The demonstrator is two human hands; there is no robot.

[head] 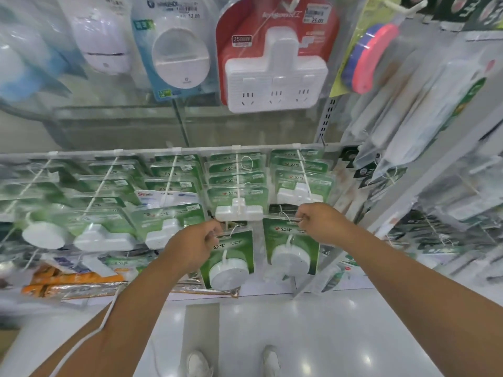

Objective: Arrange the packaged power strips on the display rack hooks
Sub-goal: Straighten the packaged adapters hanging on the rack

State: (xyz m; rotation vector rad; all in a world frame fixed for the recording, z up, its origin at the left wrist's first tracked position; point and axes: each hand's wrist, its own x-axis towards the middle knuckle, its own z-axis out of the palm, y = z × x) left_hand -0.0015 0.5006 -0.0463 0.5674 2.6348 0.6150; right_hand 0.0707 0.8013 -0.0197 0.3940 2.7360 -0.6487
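Observation:
My left hand (194,244) grips the top edge of a green blister pack with a round white plug (230,263), held in front of the lower rack. My right hand (319,219) pinches the top of a second green pack with a round white plug (291,250), just to the right of the first. Both packs hang down below my hands. Behind them, white hooks (237,175) on a rail carry rows of green packaged power adapters (239,202), filled front to back.
A large red packaged power strip (275,63) and white night lights (177,50) hang on the upper rack. Clear-bagged strips (424,110) hang on the right-side rack. Orange packets (70,281) lie on the low shelf at left. My shoes (196,363) stand on the glossy white floor.

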